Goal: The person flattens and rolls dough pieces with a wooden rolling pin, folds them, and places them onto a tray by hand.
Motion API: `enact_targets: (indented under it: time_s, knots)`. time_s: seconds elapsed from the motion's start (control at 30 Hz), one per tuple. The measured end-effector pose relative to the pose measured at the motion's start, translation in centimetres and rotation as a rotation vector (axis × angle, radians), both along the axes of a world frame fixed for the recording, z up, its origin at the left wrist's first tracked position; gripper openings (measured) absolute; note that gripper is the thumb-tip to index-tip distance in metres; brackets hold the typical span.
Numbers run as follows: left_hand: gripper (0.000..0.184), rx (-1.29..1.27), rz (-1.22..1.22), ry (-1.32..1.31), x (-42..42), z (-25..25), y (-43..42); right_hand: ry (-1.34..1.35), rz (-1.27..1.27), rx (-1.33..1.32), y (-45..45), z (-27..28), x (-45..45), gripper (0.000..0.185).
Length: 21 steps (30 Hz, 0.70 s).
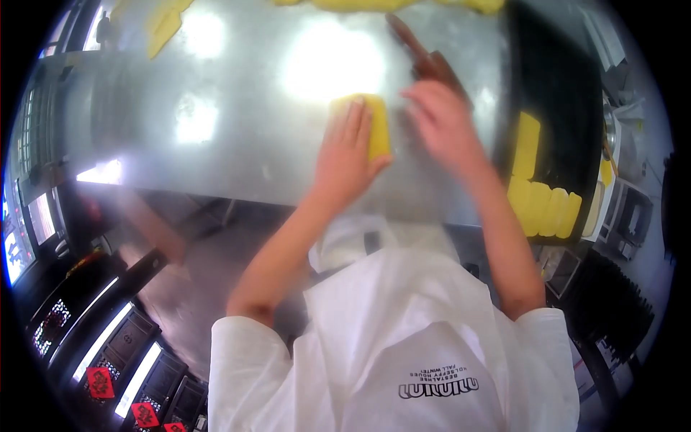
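Note:
My left hand (348, 153) lies flat with its fingers stretched out on a piece of yellow dough (378, 129) on the metal worktop (245, 144). The dough shows beyond the fingertips and along the thumb side. To the right, my right hand (445, 121) is slightly blurred, its fingers loosely bent and apart, pointing left. A brown wooden rolling pin (434, 66) lies slantwise just beyond that hand, which hides part of its near end. Whether the hand touches the pin I cannot make out. No dough shows in the right hand.
On the right, a black tray (554, 93) holds several flat yellow dough pieces (541, 205) side by side. More yellow dough (360, 3) lies along the far edge, with a strip (167, 27) at the far left. Dark wooden furniture (129, 338) stands at lower left.

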<state>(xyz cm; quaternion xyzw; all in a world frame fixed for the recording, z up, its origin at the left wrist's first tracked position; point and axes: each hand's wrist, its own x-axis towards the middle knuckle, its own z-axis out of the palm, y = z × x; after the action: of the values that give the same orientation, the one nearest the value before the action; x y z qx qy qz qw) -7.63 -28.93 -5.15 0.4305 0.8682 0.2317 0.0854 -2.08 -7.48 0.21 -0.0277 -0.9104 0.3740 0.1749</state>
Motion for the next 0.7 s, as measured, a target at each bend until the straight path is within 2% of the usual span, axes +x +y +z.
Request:
enact_targets:
  time_s: [0.1,0.17,0.3,0.4,0.5,0.57,0.63,0.7]
  knots:
    - [0.097,-0.003,0.022,0.071,0.3,-0.7,-0.1,-0.071,0.039,-0.005,-1.4,-4.3,-3.7,0.021]
    - [0.092,0.015,0.044,0.037,0.4,-0.2,0.0,-0.147,0.099,0.030,-1.5,-6.6,-4.9,0.020]
    - [0.071,0.121,0.067,-0.148,-0.5,0.5,-0.4,-0.133,0.024,-0.082,-1.3,-6.2,-4.8,0.016]
    - [0.056,0.385,0.239,-0.378,-1.6,1.2,-2.3,-0.137,-0.018,-0.212,-1.1,-6.1,-5.3,0.015]
    - [0.048,0.421,0.357,-0.263,-2.4,1.5,-3.5,-0.215,0.006,-0.171,-1.1,-6.5,-5.1,0.017]
    - [0.046,0.375,0.342,-0.213,-1.8,0.3,-4.3,-0.233,0.004,-0.132,-1.4,-6.3,-5.1,0.019]
    - [0.044,0.340,0.332,-0.204,-1.0,-0.3,-4.9,-0.248,-0.072,-0.244,-1.3,-5.0,-4.4,0.019]
    - [0.043,0.449,0.410,-0.261,-0.5,-1.1,-5.2,-0.336,-0.125,-0.298,-1.2,-3.7,-3.3,0.019]
